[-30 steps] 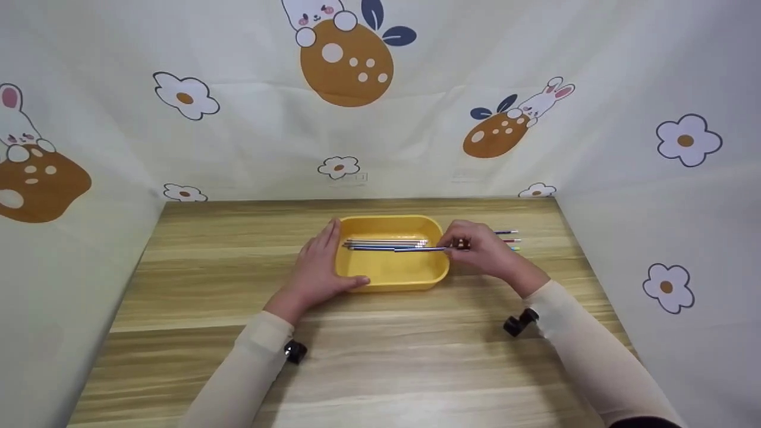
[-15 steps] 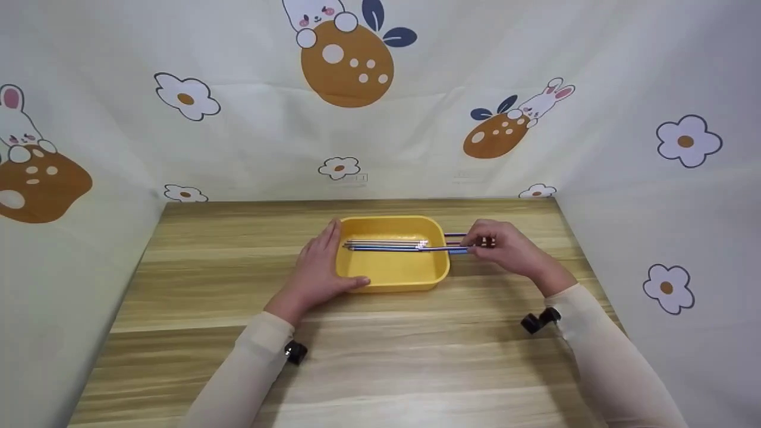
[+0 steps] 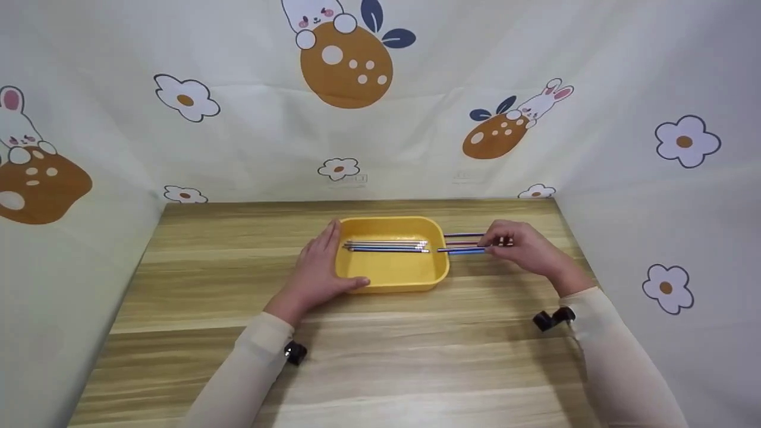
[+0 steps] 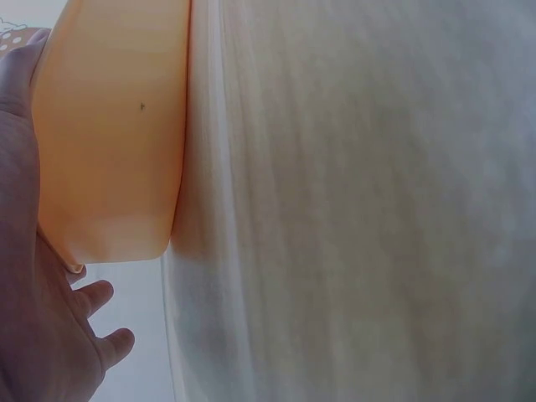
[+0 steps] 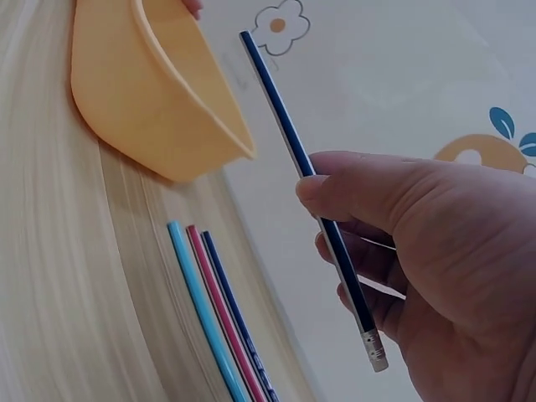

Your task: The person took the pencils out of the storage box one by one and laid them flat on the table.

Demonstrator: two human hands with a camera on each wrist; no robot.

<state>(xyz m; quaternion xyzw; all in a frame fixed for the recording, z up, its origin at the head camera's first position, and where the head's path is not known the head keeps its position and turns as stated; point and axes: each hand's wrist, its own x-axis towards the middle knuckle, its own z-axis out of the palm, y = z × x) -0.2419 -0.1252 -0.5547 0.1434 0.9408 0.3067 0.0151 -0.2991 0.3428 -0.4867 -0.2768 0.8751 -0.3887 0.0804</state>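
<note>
While your left hand (image 3: 320,261) braced the 9 o'clock end of the tray (image 3: 386,270), thumb laid over the rim at 6 and fingers stretched wide along the outside, your right hand (image 3: 525,245) was off the 3 o'clock end with a pencil (image 5: 279,113) in its pinch. That right grip was narrow: thumb and fingertips pressed the barrel near its middle, the eraser running back beside your palm and the blunt end leading out.

The relation to mind was this: from your pinch the tray lay at 9 o'clock, and the held pencil's long axis ran almost along that same 9-to-3 line. From above, its blunt end overlapped the tray's 3 o'clock rim; whether it touched there or hung clear, you could not tell. The tray pencils (image 3: 386,245) lay on the tray's floor in a close row, nearly parallel to the held one.

On the table (image 3: 416,356), just off the tray's 3 o'clock end, a blue pencil (image 5: 203,306), a red pencil (image 5: 223,310) and a navy pencil (image 5: 239,314) lay side by side, blue toward 6 and navy toward 12. Your right hand was the nearer to all three.
</note>
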